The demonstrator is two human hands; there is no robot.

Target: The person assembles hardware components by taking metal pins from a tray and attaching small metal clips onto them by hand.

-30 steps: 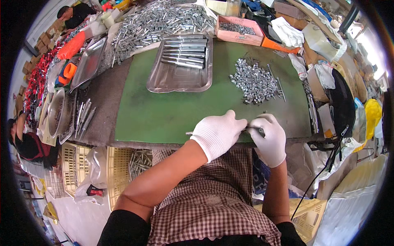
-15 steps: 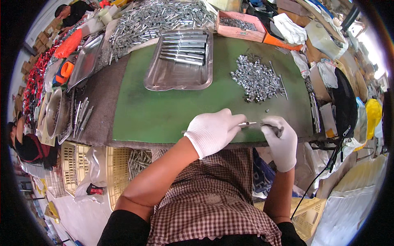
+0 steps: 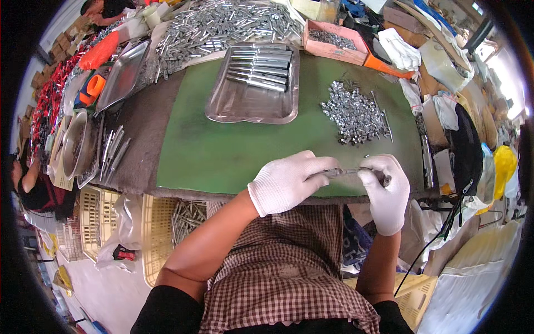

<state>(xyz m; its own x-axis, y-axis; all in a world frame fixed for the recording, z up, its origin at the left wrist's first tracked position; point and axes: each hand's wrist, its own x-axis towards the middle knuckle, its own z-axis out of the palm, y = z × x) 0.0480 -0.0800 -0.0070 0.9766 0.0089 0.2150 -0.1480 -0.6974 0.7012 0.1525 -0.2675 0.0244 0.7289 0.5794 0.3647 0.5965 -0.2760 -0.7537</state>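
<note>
Over the near edge of a green mat (image 3: pixel 222 153), my white-gloved left hand (image 3: pixel 286 182) is closed on a slim metal tube (image 3: pixel 332 173), its end sticking out past the thumb. Facing it, my gloved right hand (image 3: pixel 385 192) pinches a thin metal rod (image 3: pixel 350 171) that meets the tube's end. A dark round metal end (image 3: pixel 385 181) shows among the right fingers; whether it belongs to the rod I cannot tell. Just beyond lies a heap of small shiny metal pieces (image 3: pixel 356 111). Several finished-looking metal tubes (image 3: pixel 258 67) lie side by side in a steel tray (image 3: pixel 250 114).
A large pile of metal parts (image 3: pixel 222 28) covers the back. At the back right stands a pink box (image 3: pixel 364 53) of small parts. Loose rods (image 3: pixel 114 150) and a metal bowl (image 3: pixel 75 145) are on the left. Yellow crates (image 3: pixel 156 239) stand below the table edge. Other people work at left.
My right hand has brought the thin rod against the end of the tube in my left hand, closing the gap between them. The whole view has shifted slightly.
</note>
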